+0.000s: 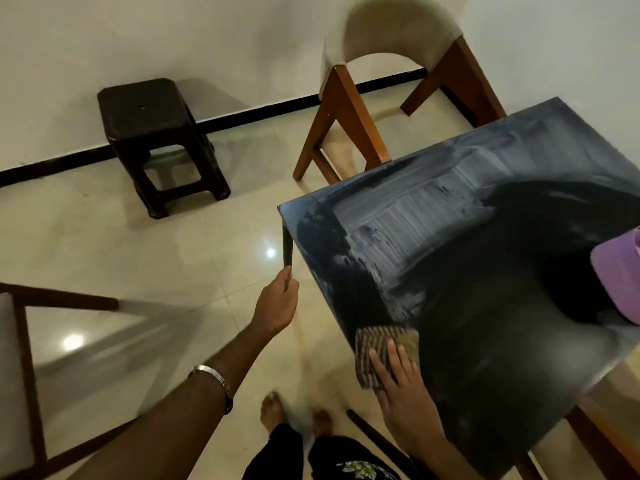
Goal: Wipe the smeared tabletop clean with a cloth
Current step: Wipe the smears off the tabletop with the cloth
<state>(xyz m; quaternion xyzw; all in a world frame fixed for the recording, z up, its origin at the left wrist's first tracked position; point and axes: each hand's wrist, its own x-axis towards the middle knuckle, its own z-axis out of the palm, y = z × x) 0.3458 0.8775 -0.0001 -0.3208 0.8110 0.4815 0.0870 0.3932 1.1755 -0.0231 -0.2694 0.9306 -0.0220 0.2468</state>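
Dark, glossy tabletop (485, 271), rectangular, streaked across its far and left portions with pale whitish smears in parallel drag lines; near and right portions darker and cleaner, with a faint haze toward the near edge. Blotchy smear patches along the left edge near the far-left corner.

Checked cloth (375, 344), brown and tan, woven, crumpled into a rough pad, lying on the tabletop at the left edge toward the near-left corner, partly overhanging that edge. Beside it a tan, coarser patch, touching the cloth, possibly part of the same cloth; cannot tell.

Right hand (403, 386) flat on the cloth, fingers spread and extended, palm pressing down rather than gripping, fingertips pointing toward the far edge. Left hand (277, 299) off the tabletop, just beside the left edge below the far-left corner, fingers loosely curled with thumb and fingertips pinched at the lower end of the dark table leg (287, 247); whether actually clasping it cannot be told. Metal bangle (216, 379) on the left forearm.

Purple soft-looking object (620, 282) at the right edge of the tabletop, cut off by the frame.

Glossy cream tiled floor (138, 254) below, bare feet (273, 410) on it. Dark plastic stool (156, 140) by the wall, well apart from the tabletop. Wooden chair (391, 81) with beige upholstered back at the far edge.
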